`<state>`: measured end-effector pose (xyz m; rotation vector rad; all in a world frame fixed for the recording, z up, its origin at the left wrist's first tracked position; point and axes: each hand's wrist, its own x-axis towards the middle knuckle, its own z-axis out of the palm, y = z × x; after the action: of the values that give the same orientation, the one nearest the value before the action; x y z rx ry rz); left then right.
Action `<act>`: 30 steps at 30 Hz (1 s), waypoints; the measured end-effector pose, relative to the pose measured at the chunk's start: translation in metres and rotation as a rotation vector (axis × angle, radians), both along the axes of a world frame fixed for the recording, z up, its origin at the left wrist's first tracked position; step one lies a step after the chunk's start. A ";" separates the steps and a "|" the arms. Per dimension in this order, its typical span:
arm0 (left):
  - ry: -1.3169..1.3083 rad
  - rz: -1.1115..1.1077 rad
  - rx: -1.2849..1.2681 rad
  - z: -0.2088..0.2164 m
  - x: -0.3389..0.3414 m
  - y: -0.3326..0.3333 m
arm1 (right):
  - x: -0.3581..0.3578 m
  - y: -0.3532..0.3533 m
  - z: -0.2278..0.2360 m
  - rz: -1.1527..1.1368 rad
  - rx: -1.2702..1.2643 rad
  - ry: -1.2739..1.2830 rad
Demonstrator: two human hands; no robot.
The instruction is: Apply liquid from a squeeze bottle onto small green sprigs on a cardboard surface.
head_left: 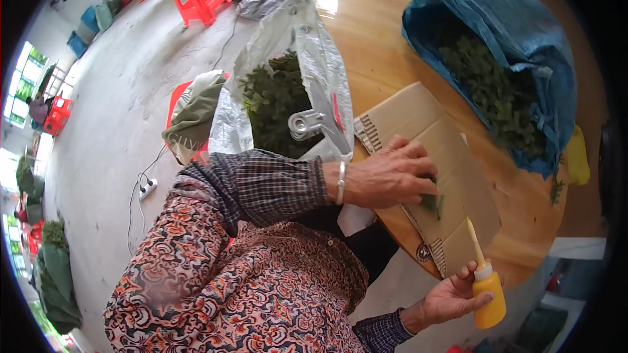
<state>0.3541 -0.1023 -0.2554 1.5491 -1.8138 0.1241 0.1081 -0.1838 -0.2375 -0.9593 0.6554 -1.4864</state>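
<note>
The person's left hand (386,173), fingers closed on a green sprig (433,207), is over cardboard (461,180) on the round table (373,33); the right hand (451,299) grips a yellow bottle (490,301) at the near right.

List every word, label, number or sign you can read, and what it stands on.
Olive-green cloth: large pale lettering, not copied out here.
Cardboard: dark striped print, no characters I can read.
Round dark mark at the cardboard's edge: too small to read.
Yellow bottle: no lettering visible.
</note>
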 end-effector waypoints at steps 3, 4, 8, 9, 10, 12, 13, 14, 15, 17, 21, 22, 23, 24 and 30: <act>-0.062 0.027 0.024 0.005 0.005 0.005 | 0.013 0.005 0.009 -0.109 0.010 0.031; -0.069 0.052 0.018 0.004 0.007 0.006 | 0.009 0.003 0.007 -0.087 0.010 0.033; -0.030 0.148 -0.069 0.001 0.032 0.017 | -0.006 -0.008 -0.001 -0.080 0.008 0.046; -0.029 0.216 -0.120 0.009 0.045 0.028 | -0.005 -0.011 -0.003 -0.061 0.030 0.018; -0.025 0.353 -0.062 0.027 0.051 0.039 | -0.006 -0.013 -0.004 -0.054 0.050 -0.007; -0.049 0.654 -0.184 0.021 0.083 0.058 | -0.007 -0.017 -0.005 -0.036 0.083 -0.061; -0.074 0.739 -0.192 0.023 0.100 0.074 | -0.006 -0.019 -0.003 -0.052 0.079 -0.064; -0.066 0.895 -0.074 0.018 0.114 0.084 | -0.006 -0.020 -0.002 -0.065 0.069 -0.065; -0.110 0.955 0.029 0.010 0.130 0.093 | -0.004 -0.022 -0.001 -0.072 0.062 -0.069; -0.306 1.014 0.137 -0.005 0.149 0.103 | -0.003 -0.028 -0.001 -0.073 0.053 -0.079; -0.289 0.748 0.033 0.025 0.133 0.045 | -0.016 -0.035 -0.009 -0.064 0.034 -0.060; -0.283 0.670 0.004 0.034 0.125 0.029 | -0.020 -0.037 -0.011 -0.050 0.031 -0.052; -0.230 0.599 0.058 0.043 0.115 0.008 | -0.022 -0.039 -0.012 -0.060 0.025 -0.054; -0.179 0.526 0.113 0.049 0.106 -0.016 | -0.024 -0.039 -0.013 -0.069 0.027 -0.049; -0.260 0.257 0.098 0.046 0.088 -0.152 | -0.022 -0.041 -0.009 -0.088 0.053 -0.053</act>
<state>0.4416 -0.2546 -0.2093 1.9058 -1.8290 0.3781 0.0859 -0.2247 -0.2461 -0.8575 0.7032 -1.5594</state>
